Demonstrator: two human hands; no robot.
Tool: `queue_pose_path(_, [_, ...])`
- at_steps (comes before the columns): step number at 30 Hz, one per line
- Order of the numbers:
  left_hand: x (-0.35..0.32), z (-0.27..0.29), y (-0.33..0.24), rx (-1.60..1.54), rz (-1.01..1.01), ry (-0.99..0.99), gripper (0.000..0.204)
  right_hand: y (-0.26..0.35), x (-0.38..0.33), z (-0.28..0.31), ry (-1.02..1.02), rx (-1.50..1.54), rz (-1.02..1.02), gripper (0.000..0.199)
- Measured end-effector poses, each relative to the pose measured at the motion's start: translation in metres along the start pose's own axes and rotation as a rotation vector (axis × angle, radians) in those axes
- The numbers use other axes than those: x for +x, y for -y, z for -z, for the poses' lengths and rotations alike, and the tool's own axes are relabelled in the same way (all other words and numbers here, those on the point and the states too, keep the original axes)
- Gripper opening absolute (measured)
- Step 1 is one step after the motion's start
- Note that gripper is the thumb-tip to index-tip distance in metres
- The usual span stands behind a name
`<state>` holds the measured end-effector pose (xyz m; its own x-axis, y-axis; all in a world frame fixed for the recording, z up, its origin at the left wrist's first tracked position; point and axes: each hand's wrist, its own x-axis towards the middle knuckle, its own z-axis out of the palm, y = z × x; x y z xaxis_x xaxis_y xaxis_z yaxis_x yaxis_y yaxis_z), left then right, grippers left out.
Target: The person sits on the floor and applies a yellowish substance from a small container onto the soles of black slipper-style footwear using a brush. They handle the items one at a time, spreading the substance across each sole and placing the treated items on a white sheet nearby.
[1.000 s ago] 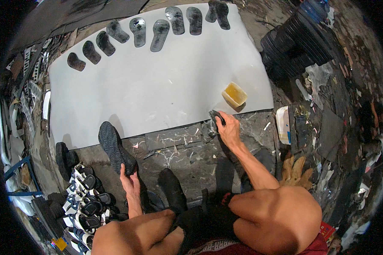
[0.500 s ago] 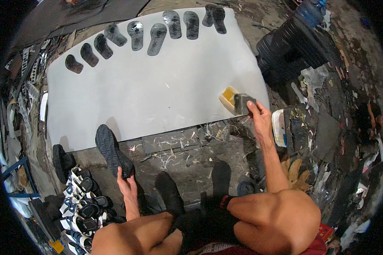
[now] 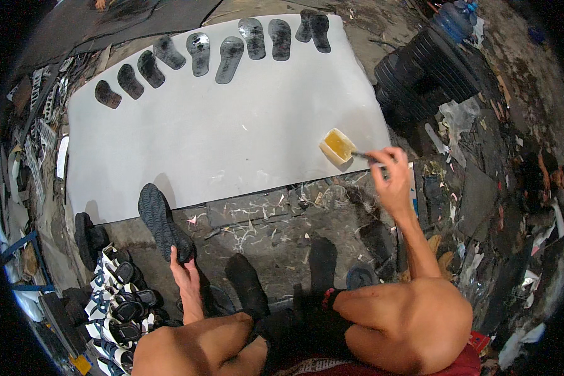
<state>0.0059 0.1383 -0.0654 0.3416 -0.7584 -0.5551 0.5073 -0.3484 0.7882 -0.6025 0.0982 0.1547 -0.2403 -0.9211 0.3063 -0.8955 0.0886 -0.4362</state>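
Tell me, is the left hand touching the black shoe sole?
Touching. The head view shows the left hand with fingers on the near end of the black shoe sole.

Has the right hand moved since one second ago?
Yes. The right hand went from the littered floor below the white sheet up and right to the yellow container at the sheet's corner, and it now holds a brush there.

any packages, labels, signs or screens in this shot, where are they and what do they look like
No signs, screens or readable labels show.
Small open tub: right edge of the white sheet, squarish, yellowish liquid; right hand dips a brush in it.
Big water bottle: top right, blue, rounded.
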Motion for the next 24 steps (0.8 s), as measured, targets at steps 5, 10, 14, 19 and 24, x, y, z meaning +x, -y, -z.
queue_pose_path(5, [-0.011,0.005,0.011,0.339,-0.319,0.109,0.055,-0.048,0.022,-0.029,-0.095,0.846,-0.526,0.041])
queue_pose_path(10, [0.006,-0.016,-0.010,-0.071,0.109,0.047,0.046,-0.108,-0.018,-0.102,-0.044,0.639,-0.810,0.048])
queue_pose_path(14, [-0.002,-0.005,-0.036,-0.160,0.171,0.045,0.041,-0.085,-0.031,-0.103,-0.191,0.468,-0.795,0.045])
queue_pose_path(19, [-0.033,-0.044,-0.065,-0.372,0.245,0.141,0.044,0.011,-0.054,-0.104,-0.085,0.403,-0.406,0.040])
queue_pose_path(24, [-0.112,-0.094,-0.014,0.132,0.134,0.074,0.095,0.164,-0.081,-0.158,0.810,0.867,-0.242,0.070])
